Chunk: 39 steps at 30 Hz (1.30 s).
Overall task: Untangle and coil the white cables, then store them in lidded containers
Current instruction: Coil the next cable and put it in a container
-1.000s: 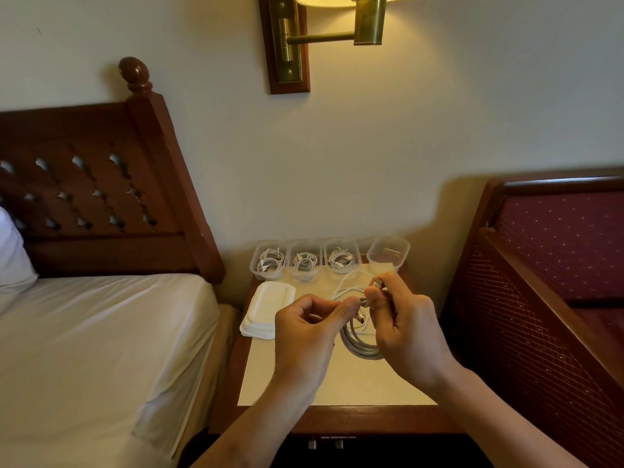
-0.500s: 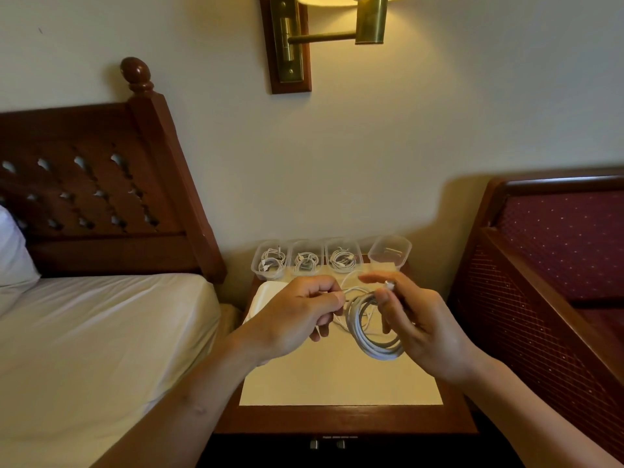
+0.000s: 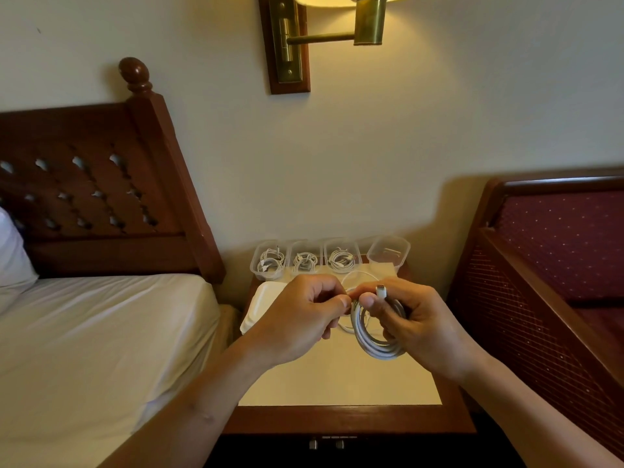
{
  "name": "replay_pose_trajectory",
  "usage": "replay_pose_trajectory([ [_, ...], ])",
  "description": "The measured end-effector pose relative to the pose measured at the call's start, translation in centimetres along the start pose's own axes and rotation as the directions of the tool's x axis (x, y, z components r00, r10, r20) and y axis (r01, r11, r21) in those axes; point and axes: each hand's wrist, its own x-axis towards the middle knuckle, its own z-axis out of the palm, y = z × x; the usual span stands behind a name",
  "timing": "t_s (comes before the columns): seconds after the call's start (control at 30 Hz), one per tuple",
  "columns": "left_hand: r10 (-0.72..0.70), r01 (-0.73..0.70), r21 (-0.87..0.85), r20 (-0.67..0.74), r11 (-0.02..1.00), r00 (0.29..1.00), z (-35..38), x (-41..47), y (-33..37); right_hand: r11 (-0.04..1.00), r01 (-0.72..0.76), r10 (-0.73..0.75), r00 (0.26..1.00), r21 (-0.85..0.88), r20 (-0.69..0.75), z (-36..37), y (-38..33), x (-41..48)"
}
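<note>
I see two bare forearms reaching in from the bottom edge and meeting over the middle of a dark wooden bedside worktop with a cream top [image 3: 337, 383]. The left hand [image 3: 304, 319] is knuckles-up with its fingers [image 3: 344, 301] curled, thumb and forefinger pinching a thin strand of the white coiled cable [image 3: 374, 349]. The right hand [image 3: 422, 329] sits just beside it, the two thumbs nearly touching; its palm is turned toward the left hand, and its fingers [image 3: 368, 301] are curled round the bundled loops, gripping them. The coil hangs below the right thumb, held over the worktop. A small white plug with a metal tip [image 3: 381, 292] stands up from the top of the right hand.

Four clear plastic tubs stand in a row along the worktop's back edge, by the wall. The left tub [image 3: 268, 261], the second tub [image 3: 305, 261] and the third tub [image 3: 341, 258] each hold a coiled white cable; I cannot make out what is in the right-end tub [image 3: 388, 253]. A stack of white plastic lids [image 3: 260, 305] lies at the worktop's left side, partly behind the left hand.

A bed with a white sheet [image 3: 101, 332] and a carved wooden headboard [image 3: 101, 190] are on the left; a brass wall lamp [image 3: 368, 21] is above; a red upholstered wooden-framed seat [image 3: 557, 248] is on the right.
</note>
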Motion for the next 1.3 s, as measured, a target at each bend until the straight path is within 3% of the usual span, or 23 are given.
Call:
replay_pose_trajectory([
  [0.33, 0.02, -0.019, 0.071, -0.009, 0.997, 1.0, -0.7, -0.1, 1.2, 0.977, -0.037, 0.038, 0.999, 0.208, -0.002, -1.2, 0.1, 0.1],
  [0.5, 0.001, -0.001, 0.004, -0.015, 1.0, 1.0, -2.2, -0.4, 1.0, 0.981, -0.051, 0.056, 0.998, 0.188, -0.021, -1.8, 0.8, -0.1],
  [0.77, -0.24, 0.253, -0.243, 0.083, 0.936, 0.967, -1.3, -1.1, 1.6, 0.994, -0.1, 0.103, 0.991, 0.036, -0.086, 0.0, 1.9, -0.1],
  [0.93, -0.405, 0.365, -0.422, -0.005, 0.83, 0.914, 0.9, -0.9, 1.5, 0.987, -0.16, 0.159, 0.957, 0.012, -0.241, 1.5, 2.5, 0.4],
  [1.13, -0.44, 0.235, -0.626, -0.193, 0.743, 0.877, 4.0, -0.9, 1.2, 0.959, -0.244, 0.279, 0.902, 0.143, -0.329, 2.8, 2.0, 1.0],
  [1.3, -0.31, 0.031, -0.581, -0.387, 0.813, 0.869, 6.3, -0.9, 1.4, 0.933, -0.276, 0.345, 0.866, 0.229, -0.361, 3.5, 1.8, 1.1],
])
